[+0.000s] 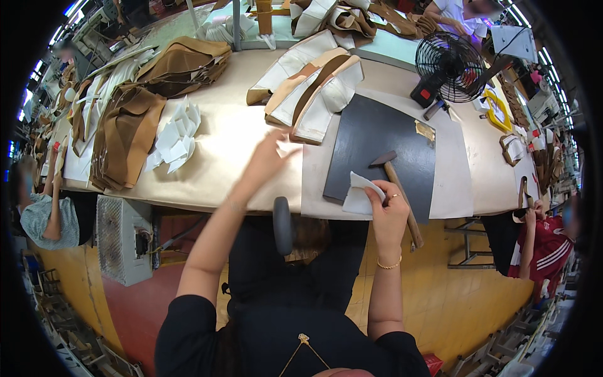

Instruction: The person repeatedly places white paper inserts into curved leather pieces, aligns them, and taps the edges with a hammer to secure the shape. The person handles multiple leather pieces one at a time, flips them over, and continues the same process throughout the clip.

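Note:
My left hand (271,158), blurred by motion, is over the pale tabletop at the near end of a stack of brown-and-white leather pieces (317,94). Its fingers look spread, and I see nothing held in them. Between the thumb and fingers of my right hand (391,210) is a small white sheet piece (359,195), held upright at the near edge of a dark flat board (377,144). A hammer (402,195) with a wooden handle lies on the board beside that hand, its handle end reaching past the table's edge.
Brown leather pieces (129,132) and crumpled white pieces (179,138) lie on the left. A black fan (449,66) and a yellow tape holder (496,110) stand at the right. A grey rounded thing (282,226) projects at the near edge. Other people sit at both sides.

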A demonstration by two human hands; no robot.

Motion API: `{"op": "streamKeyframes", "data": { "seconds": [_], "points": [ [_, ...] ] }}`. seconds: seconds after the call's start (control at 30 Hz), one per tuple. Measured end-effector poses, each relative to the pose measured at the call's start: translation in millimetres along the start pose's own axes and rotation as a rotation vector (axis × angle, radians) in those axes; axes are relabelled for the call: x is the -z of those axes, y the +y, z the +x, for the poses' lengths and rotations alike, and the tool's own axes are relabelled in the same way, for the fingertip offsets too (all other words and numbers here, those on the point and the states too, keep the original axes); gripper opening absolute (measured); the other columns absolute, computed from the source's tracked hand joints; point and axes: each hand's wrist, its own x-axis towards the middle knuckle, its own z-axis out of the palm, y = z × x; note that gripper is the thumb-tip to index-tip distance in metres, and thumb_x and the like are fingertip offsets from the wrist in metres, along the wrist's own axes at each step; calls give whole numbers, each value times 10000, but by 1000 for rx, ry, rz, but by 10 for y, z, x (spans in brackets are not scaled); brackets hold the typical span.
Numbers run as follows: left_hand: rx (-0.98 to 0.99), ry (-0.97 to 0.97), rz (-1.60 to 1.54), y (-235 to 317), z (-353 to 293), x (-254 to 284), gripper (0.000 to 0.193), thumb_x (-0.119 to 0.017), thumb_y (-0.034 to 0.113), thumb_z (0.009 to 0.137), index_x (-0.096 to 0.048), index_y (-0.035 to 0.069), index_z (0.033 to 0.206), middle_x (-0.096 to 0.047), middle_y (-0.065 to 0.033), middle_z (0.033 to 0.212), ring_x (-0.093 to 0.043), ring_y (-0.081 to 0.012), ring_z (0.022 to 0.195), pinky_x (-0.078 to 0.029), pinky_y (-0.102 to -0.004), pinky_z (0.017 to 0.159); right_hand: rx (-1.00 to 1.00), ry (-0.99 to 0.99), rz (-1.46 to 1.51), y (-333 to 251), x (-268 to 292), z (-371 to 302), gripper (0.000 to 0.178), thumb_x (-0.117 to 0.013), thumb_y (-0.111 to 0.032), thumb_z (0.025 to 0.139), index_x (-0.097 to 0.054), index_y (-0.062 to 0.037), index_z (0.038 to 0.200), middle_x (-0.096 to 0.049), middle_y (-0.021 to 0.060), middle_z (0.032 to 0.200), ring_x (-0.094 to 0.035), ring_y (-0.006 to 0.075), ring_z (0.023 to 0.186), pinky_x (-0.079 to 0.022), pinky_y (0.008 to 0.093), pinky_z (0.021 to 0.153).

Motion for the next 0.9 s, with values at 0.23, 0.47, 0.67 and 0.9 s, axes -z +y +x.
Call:
{"op": "streamKeyframes", "data": {
  "seconds": [0.23,0.47,0.67,0.9],
  "points": [
    [61,320,623,-950,1304,232,219,-691,236,853,-742,59,971,-677,-146,1074,-632,-320,1054,-516,-446,892,-287,-255,315,400,47,-162,185,-747,-157,893,-687,2,968,-620,-29,797,-504,49,731,-426,221,657],
    [-94,372,642,-746,2120,1007,171,-529,98,880,-696,69,903,-699,-173,940,-675,-392,881,-541,-497,769,-322,-213,384,418,117,-246,217,-741,-204,912,-689,-7,989,-617,-44,790,-494,40,710,-413,211,634],
    [-744,591,722,613,2426,1875,127,-589,75,905,-652,46,1011,-689,-146,1005,-670,-337,921,-554,-426,754,-294,-186,354,385,269,-311,216,-723,-194,926,-686,1,1014,-627,-38,790,-504,30,692,-425,204,618],
    [-644,252,281,2410,1364,1992,124,-535,-50,874,-649,-6,893,-666,-107,1014,-654,-153,873,-563,-292,774,-321,-255,432,211,356,-499,219,-724,-188,929,-678,5,1025,-656,-22,856,-553,41,774,-454,204,691]
  ]
}}
